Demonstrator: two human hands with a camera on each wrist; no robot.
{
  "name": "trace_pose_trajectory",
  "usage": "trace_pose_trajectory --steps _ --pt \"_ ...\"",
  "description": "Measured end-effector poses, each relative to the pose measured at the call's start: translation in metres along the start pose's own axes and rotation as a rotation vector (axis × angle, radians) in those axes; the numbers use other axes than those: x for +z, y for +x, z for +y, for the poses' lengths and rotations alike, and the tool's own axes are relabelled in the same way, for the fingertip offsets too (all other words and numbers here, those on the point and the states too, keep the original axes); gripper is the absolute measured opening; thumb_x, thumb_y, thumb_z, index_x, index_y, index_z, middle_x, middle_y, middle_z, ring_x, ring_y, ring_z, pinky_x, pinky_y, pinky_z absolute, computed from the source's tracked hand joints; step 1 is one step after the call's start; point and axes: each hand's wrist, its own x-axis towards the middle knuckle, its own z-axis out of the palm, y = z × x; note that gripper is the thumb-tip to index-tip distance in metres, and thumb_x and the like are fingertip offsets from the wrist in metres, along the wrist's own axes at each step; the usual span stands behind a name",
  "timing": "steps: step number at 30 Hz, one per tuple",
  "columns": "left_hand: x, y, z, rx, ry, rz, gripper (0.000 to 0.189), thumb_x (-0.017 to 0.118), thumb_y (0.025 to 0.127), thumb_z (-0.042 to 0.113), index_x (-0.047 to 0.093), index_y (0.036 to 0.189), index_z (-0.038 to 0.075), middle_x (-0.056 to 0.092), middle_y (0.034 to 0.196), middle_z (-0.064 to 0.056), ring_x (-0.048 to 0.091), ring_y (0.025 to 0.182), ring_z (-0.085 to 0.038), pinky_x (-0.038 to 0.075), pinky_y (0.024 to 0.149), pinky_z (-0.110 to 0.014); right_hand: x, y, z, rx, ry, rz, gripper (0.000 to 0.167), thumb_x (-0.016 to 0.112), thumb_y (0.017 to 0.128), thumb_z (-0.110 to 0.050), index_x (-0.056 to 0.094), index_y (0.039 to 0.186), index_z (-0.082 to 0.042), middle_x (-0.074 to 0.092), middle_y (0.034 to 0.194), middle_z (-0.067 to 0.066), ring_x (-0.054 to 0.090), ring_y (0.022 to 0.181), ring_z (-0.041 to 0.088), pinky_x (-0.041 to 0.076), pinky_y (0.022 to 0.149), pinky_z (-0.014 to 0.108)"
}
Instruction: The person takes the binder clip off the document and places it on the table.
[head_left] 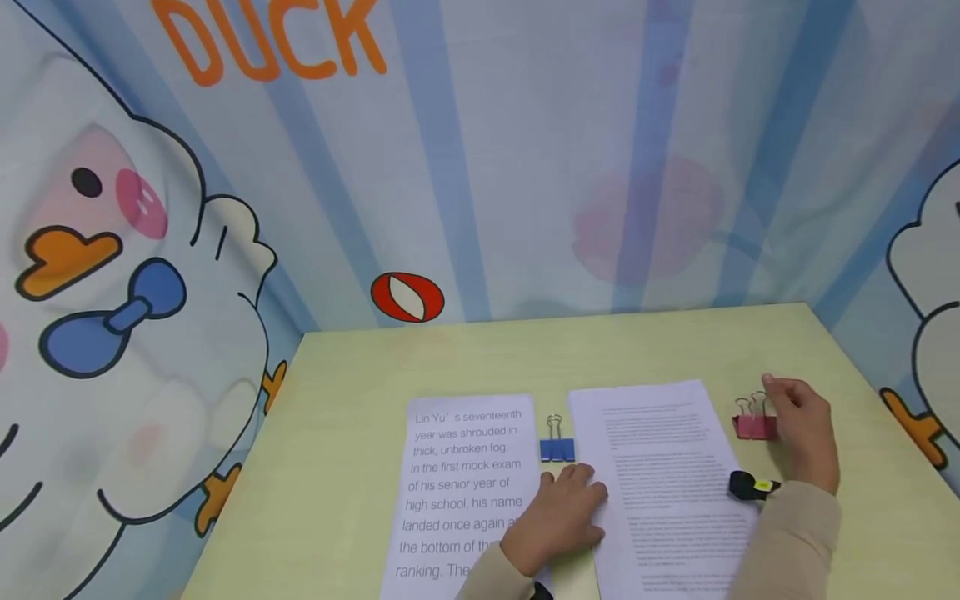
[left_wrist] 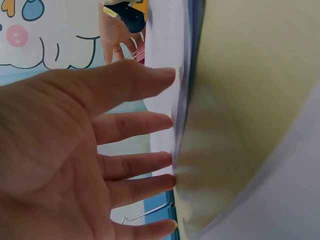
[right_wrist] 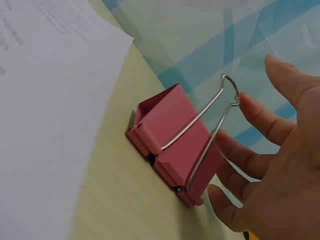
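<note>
My left hand [head_left: 558,518] rests between two lots of paper, its fingertips at the left edge of the small-print sheets [head_left: 667,471]. The left wrist view shows its thumb and fingers [left_wrist: 137,166] spread and nearly straight. Just beyond it lies a blue binder clip [head_left: 557,451] with wire handles. On the right, my right hand [head_left: 812,437] is beside a pink binder clip [head_left: 754,427]. In the right wrist view the index fingertip meets the clip's wire handle [right_wrist: 227,112], other fingers lie along its side, and the thumb stands apart.
A large-print sheet [head_left: 450,479] lies left of the blue clip, partly under my left forearm. The pale yellow table [head_left: 315,467] ends at a blue striped cloth backdrop [head_left: 525,167] with duck pictures. A black wrist strap piece [head_left: 745,486] overlaps the small-print sheets.
</note>
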Motion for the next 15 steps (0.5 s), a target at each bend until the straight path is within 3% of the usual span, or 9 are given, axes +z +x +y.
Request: trace_pose_trajectory --steps 7,15 --pt "-0.014 -0.001 -0.007 0.053 -0.013 0.029 0.043 0.075 0.089 0.04 0.068 0.127 0.021 0.063 0.128 0.005 0.058 0.117 -0.009 0.045 0.087 -0.035 -0.003 -0.008 -0.017 0.002 0.07 0.145 0.06 0.047 0.1 -0.058 0.055 0.133 -0.009 0.039 0.151 0.019 0.031 0.14 0.037 0.025 0.113 0.057" --pt "-0.027 -0.006 -0.022 0.025 -0.126 0.003 0.042 0.072 0.093 0.038 0.067 0.129 0.018 0.063 0.13 0.003 0.057 0.121 -0.011 0.046 0.092 -0.039 -0.005 -0.016 -0.028 -0.03 -0.001 0.188 0.058 0.047 0.103 -0.05 0.053 0.134 -0.001 0.041 0.149 0.021 0.033 0.139 0.039 0.031 0.106 0.057"
